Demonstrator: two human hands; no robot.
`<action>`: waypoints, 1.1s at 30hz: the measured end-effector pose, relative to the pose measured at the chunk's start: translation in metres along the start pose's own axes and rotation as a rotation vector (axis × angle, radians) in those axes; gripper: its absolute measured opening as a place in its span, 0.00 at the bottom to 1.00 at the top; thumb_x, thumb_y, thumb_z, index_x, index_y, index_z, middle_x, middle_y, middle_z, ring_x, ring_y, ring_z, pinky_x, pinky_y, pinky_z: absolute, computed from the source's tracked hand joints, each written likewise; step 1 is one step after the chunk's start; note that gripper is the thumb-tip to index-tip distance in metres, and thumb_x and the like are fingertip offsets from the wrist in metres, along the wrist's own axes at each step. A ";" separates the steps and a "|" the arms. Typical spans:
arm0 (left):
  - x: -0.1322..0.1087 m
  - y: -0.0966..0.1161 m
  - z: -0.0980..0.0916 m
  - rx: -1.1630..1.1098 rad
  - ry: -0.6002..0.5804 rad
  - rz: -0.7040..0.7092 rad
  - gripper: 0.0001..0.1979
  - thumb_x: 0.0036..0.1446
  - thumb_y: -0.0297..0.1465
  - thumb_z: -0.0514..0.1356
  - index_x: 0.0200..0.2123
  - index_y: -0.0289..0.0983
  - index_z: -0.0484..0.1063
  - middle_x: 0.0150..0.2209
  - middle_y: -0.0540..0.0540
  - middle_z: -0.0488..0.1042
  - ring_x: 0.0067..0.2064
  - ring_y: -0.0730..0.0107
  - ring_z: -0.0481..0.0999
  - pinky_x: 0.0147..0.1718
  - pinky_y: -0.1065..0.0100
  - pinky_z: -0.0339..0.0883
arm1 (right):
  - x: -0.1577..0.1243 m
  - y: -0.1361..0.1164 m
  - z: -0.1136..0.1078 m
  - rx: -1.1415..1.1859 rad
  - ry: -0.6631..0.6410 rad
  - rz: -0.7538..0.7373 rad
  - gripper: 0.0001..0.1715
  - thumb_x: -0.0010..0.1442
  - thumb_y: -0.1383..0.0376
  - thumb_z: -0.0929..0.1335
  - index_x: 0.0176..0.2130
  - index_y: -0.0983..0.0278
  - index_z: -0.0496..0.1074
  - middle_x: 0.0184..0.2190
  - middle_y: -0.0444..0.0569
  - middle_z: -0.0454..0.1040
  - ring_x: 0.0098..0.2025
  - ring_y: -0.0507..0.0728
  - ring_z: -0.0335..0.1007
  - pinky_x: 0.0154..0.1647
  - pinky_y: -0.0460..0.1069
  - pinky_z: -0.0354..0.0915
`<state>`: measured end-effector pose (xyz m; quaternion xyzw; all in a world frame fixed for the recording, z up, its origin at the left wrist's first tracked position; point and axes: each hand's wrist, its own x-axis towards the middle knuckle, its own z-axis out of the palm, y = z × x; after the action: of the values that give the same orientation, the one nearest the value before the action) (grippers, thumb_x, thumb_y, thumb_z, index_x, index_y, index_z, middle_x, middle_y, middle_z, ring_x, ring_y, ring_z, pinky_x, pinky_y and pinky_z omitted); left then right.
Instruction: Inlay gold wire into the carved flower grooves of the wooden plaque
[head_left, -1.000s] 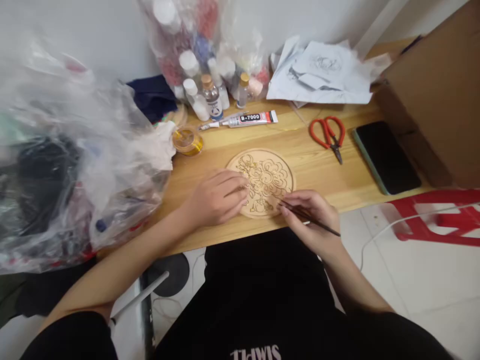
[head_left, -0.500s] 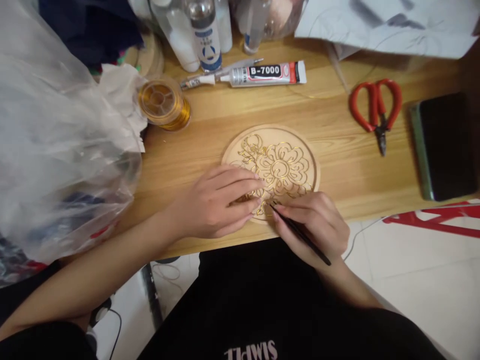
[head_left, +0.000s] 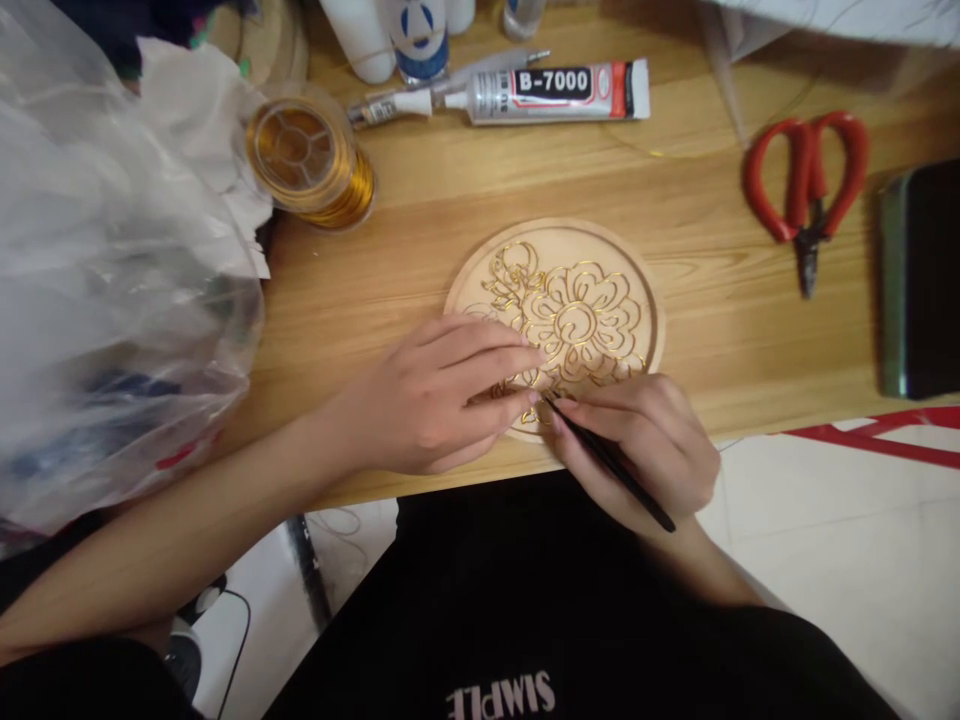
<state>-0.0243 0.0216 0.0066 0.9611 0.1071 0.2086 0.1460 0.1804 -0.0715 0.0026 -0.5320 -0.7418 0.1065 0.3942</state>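
A round wooden plate with a raised rim lies near the table's front edge. Gold wire outlines a flower and leaves on its face. My left hand rests over the plate's lower left, fingers stretched out and fingertips on the design. In my right hand is a pair of slim black tweezers, held like a pen. Their tips meet the lower part of the pattern, right beside my left fingertips. Whether the tips pinch a bit of wire is too small to tell.
A spool of gold wire stands behind left, near a clear plastic bag. Farther back lie a B-7000 glue tube and a pen. Red-handled pliers and a phone are on the right.
The view has shifted closer, so the things on the table sit higher and farther apart. The tweezer tips are now closer to my left fingertips.
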 end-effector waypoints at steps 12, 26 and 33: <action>0.005 0.005 -0.001 0.065 0.011 -0.005 0.06 0.62 0.28 0.56 0.41 0.36 0.72 0.48 0.47 0.76 0.50 0.64 0.75 0.50 0.61 0.69 | 0.004 -0.003 -0.006 0.024 -0.020 0.063 0.15 0.51 0.72 0.73 0.38 0.60 0.71 0.30 0.46 0.78 0.28 0.53 0.72 0.28 0.51 0.68; 0.008 0.001 -0.003 0.113 0.009 0.069 0.08 0.59 0.27 0.58 0.41 0.32 0.74 0.48 0.42 0.76 0.49 0.57 0.76 0.47 0.57 0.72 | -0.011 -0.001 0.001 -0.048 0.195 0.210 0.19 0.49 0.75 0.74 0.40 0.61 0.70 0.32 0.44 0.75 0.31 0.52 0.72 0.31 0.50 0.69; 0.010 0.004 -0.001 0.116 0.030 0.065 0.06 0.58 0.27 0.59 0.39 0.32 0.73 0.49 0.41 0.75 0.50 0.57 0.75 0.49 0.57 0.71 | -0.010 -0.003 0.001 -0.060 0.187 0.253 0.18 0.51 0.72 0.74 0.40 0.59 0.70 0.32 0.44 0.75 0.32 0.53 0.72 0.32 0.51 0.69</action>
<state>-0.0155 0.0211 0.0120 0.9676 0.0899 0.2212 0.0816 0.1789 -0.0811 -0.0006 -0.6405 -0.6316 0.0830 0.4288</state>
